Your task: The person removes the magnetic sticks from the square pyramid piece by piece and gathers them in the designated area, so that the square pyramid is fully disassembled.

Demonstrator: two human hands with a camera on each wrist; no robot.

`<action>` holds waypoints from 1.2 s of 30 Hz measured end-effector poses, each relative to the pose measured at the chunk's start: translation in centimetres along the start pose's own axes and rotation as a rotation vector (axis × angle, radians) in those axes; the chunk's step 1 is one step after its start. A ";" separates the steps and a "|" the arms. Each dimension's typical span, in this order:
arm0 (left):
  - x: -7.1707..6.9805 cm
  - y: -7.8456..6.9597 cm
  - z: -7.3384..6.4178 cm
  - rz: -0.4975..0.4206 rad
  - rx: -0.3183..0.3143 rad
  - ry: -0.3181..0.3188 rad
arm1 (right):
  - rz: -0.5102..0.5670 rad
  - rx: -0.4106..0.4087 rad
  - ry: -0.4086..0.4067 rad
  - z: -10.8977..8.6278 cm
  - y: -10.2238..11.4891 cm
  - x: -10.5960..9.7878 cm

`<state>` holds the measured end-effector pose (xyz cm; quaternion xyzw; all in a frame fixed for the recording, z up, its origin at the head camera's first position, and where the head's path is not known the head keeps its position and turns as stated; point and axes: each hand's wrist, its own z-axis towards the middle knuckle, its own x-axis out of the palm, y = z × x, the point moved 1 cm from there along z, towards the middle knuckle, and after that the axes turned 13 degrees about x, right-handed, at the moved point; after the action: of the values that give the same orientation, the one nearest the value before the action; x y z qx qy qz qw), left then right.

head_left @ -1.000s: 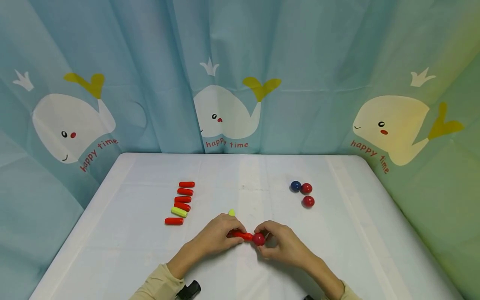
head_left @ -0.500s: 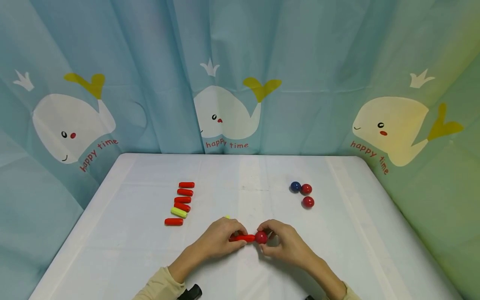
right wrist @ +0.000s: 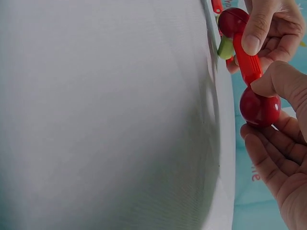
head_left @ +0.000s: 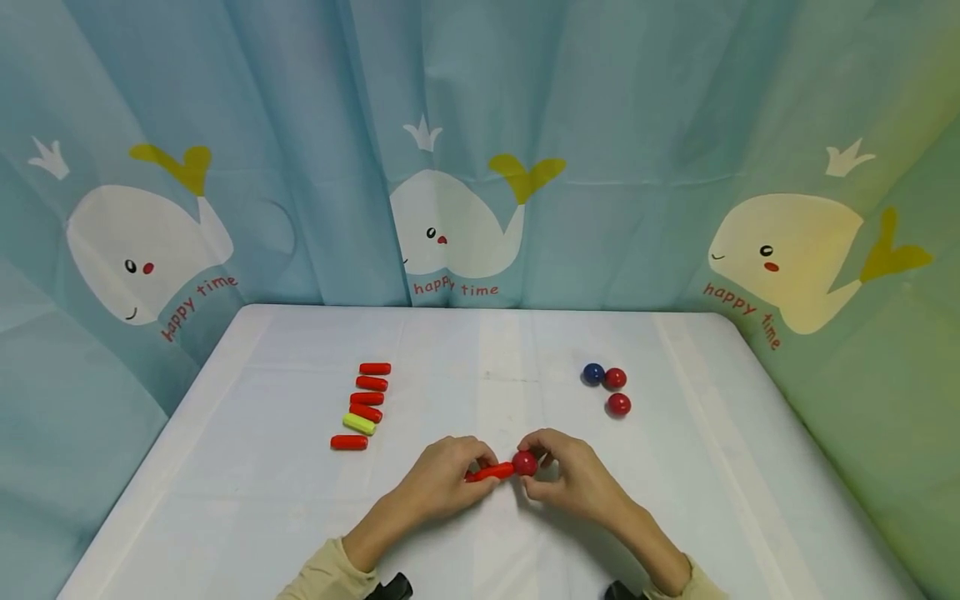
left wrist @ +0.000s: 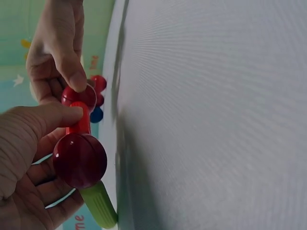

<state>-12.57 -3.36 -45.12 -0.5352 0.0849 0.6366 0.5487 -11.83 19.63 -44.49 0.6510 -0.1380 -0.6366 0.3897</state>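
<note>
My left hand (head_left: 448,477) pinches a red rod (head_left: 493,472) between thumb and fingers, above the white table. At the rod's right end is a glossy red ball (head_left: 525,463), held between the thumb and fingers of my right hand (head_left: 572,473). Ball and rod meet; how deep the rod sits in it is hidden. In the left wrist view a second red ball (left wrist: 80,160) is at the rod's other end, with a yellow-green rod (left wrist: 99,204) running from it. The right wrist view shows the red rod (right wrist: 248,60) spanning both balls.
To the left on the table (head_left: 247,500) lies a column of several red rods (head_left: 367,399) and one yellow-green rod (head_left: 359,424). Toward the back right are a blue ball (head_left: 593,374) and two red balls (head_left: 618,405). A patterned curtain (head_left: 622,225) surrounds the table.
Both hands have shifted slightly right with the joined pieces. The red rod now tilts up toward its right end. The yellow-green tip beyond my left hand has gone out of sight in the head view.
</note>
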 end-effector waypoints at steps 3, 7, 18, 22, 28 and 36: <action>-0.1 -0.2 0.1 -0.010 -0.023 -0.014 | 0.000 0.019 0.005 0.3 0.0 0.0; -0.1 -0.2 0.3 -0.016 -0.047 -0.013 | 0.004 0.034 0.018 0.5 -0.1 0.0; 0.2 -0.2 0.4 0.007 -0.062 -0.036 | 0.011 0.022 -0.004 0.9 -0.2 -0.3; 0.3 -0.1 0.4 -0.012 -0.079 -0.027 | -0.037 0.032 -0.043 1.0 -0.5 -0.6; 0.0 0.6 -0.8 -0.063 -0.162 -0.012 | -0.094 0.100 -0.215 1.3 -2.6 -3.0; -0.3 0.9 -1.4 -0.131 -0.172 -0.018 | -0.162 0.083 -0.299 2.3 -4.4 -5.4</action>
<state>-12.47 -4.89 -45.88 -0.5788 -0.0099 0.6092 0.5419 -16.22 25.42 -43.38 0.5735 -0.1676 -0.7494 0.2853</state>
